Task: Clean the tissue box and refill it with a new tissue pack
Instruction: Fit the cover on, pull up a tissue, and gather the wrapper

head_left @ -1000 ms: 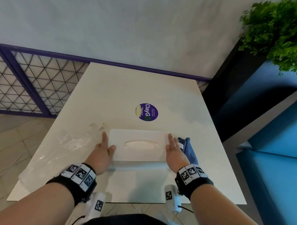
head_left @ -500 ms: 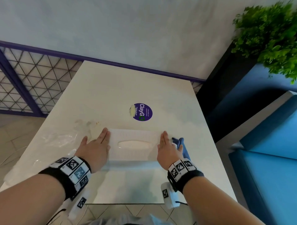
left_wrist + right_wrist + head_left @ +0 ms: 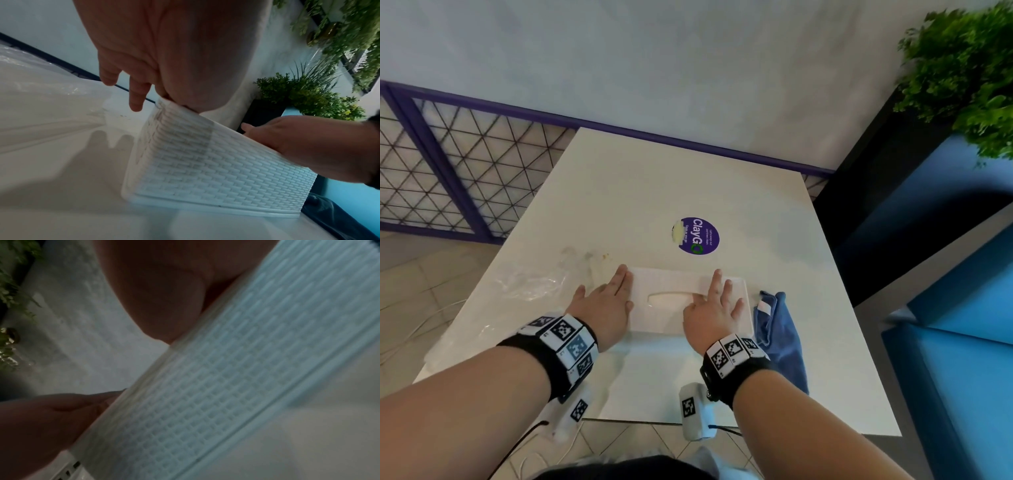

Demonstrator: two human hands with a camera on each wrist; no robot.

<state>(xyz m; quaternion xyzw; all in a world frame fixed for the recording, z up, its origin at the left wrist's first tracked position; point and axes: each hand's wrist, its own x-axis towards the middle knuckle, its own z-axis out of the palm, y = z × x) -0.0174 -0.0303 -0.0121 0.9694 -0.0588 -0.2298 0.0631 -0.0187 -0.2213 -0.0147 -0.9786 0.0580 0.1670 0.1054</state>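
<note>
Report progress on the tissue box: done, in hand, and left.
Done, by the look of it: the lid is on the white tissue box, pale tissue fills its slot, and an empty clear wrapper lies left. The blue cloth lies set aside on the right.

In hand: the left hand rests against the box's left end; the right hand lies flat on its top.

Left: seemingly only clearing the wrapper and cloth.

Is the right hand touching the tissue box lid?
Touching. The head view shows the right hand lying flat on top of the tissue box beside its slot; the left wrist view shows its fingers resting on the top edge.
</note>
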